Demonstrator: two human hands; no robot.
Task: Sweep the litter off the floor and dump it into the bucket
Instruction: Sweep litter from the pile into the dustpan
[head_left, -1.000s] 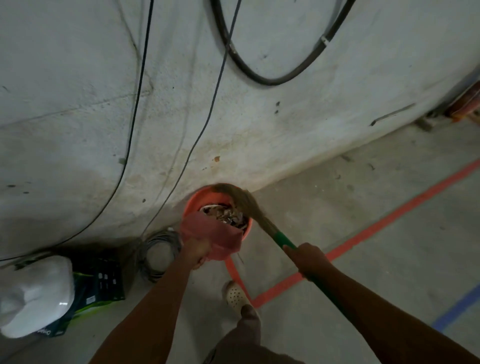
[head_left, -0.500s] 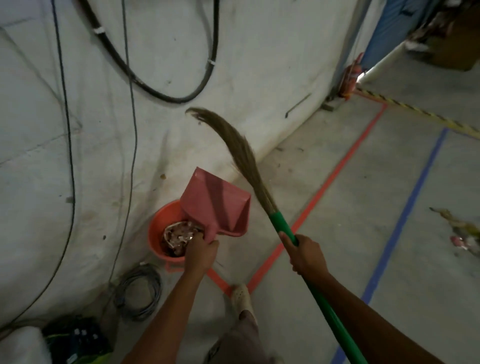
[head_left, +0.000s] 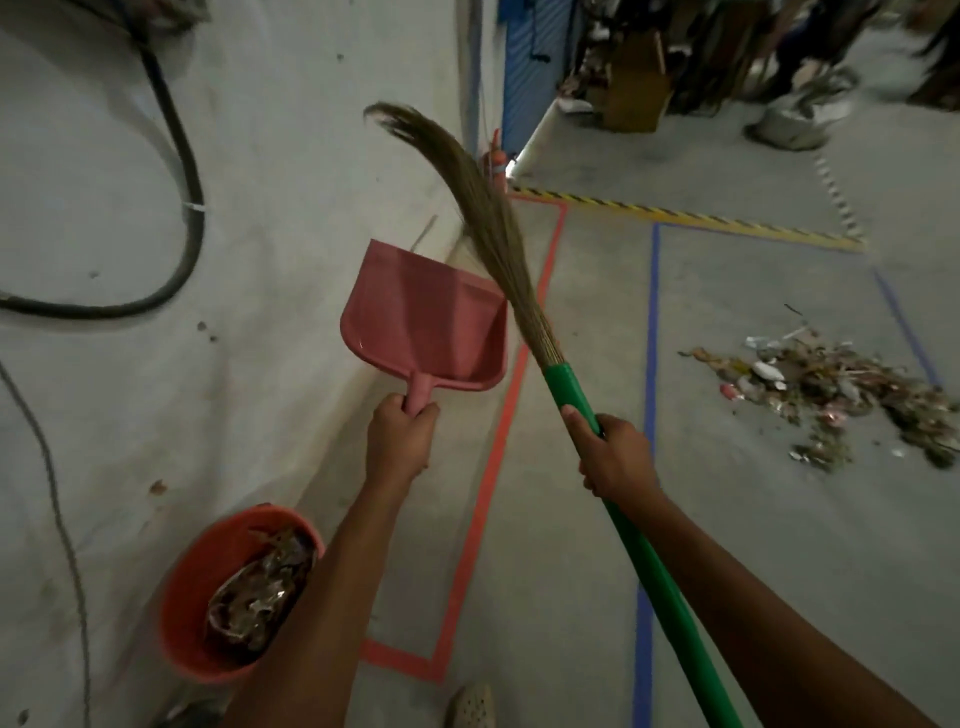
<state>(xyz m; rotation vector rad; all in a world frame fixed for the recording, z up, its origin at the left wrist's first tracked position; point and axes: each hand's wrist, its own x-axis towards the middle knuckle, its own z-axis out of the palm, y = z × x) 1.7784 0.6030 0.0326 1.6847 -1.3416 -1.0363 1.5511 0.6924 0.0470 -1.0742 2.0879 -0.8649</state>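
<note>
My left hand (head_left: 400, 439) grips the handle of a pink dustpan (head_left: 423, 317), held up in the air with its pan empty. My right hand (head_left: 613, 452) grips the green handle of a broom (head_left: 566, 384), whose brown bristles (head_left: 462, 176) point up and away. An orange bucket (head_left: 192, 582) stands on the floor at the lower left against the wall, partly behind my left forearm, with litter inside. A pile of litter (head_left: 826, 384) lies on the grey floor at the right.
A concrete wall (head_left: 260, 208) with a thick black hose (head_left: 182, 171) runs along the left. Red tape (head_left: 493, 441), blue tape (head_left: 652, 312) and a yellow-black stripe (head_left: 685, 215) mark the floor. My shoe (head_left: 470, 706) shows at the bottom. Clutter and people's legs stand far back right.
The dustpan and broom have been lifted away from the bucket and swung to the right. The view has turned right, bringing the litter pile on the floor into sight.
</note>
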